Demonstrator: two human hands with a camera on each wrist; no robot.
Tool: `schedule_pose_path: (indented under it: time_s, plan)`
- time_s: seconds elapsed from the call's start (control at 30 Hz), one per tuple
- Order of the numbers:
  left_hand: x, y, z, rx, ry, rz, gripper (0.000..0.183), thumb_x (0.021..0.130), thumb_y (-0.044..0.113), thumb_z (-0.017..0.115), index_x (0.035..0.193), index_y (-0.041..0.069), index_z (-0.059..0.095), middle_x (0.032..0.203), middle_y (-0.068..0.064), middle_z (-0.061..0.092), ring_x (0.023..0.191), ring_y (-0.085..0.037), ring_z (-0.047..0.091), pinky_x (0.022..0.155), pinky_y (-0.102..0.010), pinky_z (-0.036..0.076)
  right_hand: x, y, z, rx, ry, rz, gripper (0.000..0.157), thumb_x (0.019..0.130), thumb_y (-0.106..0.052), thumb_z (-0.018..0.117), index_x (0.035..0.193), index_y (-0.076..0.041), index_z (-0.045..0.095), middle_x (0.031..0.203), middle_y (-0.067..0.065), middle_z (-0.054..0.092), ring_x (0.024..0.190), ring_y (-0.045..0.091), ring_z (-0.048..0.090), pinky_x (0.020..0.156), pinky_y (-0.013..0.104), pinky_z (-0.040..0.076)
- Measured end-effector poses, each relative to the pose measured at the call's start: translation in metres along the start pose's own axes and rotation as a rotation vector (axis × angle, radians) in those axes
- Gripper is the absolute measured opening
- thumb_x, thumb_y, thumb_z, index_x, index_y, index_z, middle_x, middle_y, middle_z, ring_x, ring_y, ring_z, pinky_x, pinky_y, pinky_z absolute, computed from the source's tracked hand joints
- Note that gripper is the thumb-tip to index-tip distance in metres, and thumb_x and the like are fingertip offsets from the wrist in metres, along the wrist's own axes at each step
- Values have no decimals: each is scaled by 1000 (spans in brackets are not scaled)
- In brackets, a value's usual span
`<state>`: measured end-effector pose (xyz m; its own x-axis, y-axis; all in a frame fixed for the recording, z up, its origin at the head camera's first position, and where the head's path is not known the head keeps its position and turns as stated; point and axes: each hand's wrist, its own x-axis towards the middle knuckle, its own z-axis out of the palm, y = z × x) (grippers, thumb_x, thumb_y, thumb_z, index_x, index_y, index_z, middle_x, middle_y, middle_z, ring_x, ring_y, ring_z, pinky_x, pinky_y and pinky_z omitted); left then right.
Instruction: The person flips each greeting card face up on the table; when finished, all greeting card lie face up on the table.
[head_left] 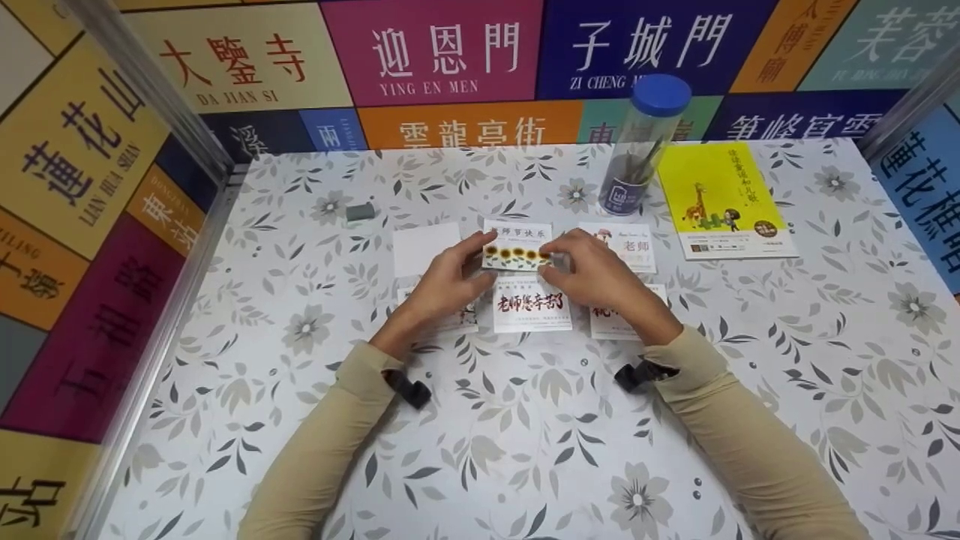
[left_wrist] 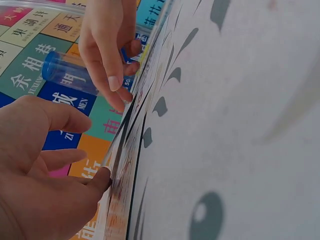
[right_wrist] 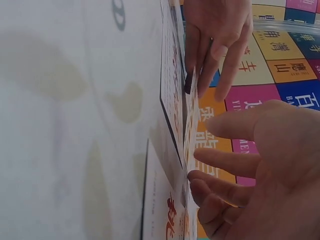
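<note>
A small white card with a row of sunflowers lies between the two hands, in the upper middle of several cards. At its left edge is my left hand, the thumb and fingers spread and their tips at the card. My right hand is at the right edge, its fingers loosely bent and touching the card. In the right wrist view the card looks slightly tilted off the table. Just below it lies a card with red writing. Both hands partly cover the cards beside them.
A blank white card lies at upper left, a card with red characters at upper right. Behind stand a clear blue-lidded jar and a flat yellow booklet. A grey eraser-like block is at the back left.
</note>
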<state>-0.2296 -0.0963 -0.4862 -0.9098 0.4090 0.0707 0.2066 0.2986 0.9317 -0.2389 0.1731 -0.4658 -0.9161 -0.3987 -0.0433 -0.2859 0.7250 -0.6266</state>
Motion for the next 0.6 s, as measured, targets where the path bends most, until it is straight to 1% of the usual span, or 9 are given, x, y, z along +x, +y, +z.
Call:
schedule_pose_path:
  time_s: [0.1,0.2,0.37,0.6]
  plan:
    - [0,1,0,9,-9,10,67,101,1,66,163,-1,43,172,-17,41,161,-29,41,132,-38,36,-2,0,0,-23,-26,-4,47,104,-32,70,144,-8,69,145,14,61,130,35,56,114,58,47]
    - [0,1,0,38,-13,7,65,101,4,67,163,2,46,172,-16,42,162,-27,38,134,-36,31,-3,0,0,-41,-37,-5,50,104,-34,70,147,-8,67,150,14,58,137,36,53,118,60,44]
    - [-1,0,1,63,-37,6,59,104,9,67,161,5,50,170,-14,47,163,-23,36,136,-33,27,-4,-1,0,-82,-40,5,51,105,-36,69,150,-10,65,154,13,56,144,36,50,122,60,41]
    - [-2,2,1,55,-58,-23,57,105,11,67,160,8,52,169,-10,48,162,-21,38,136,-36,28,-4,-1,-1,-100,-48,2,50,107,-33,66,151,-10,64,154,14,55,145,36,49,124,59,40]
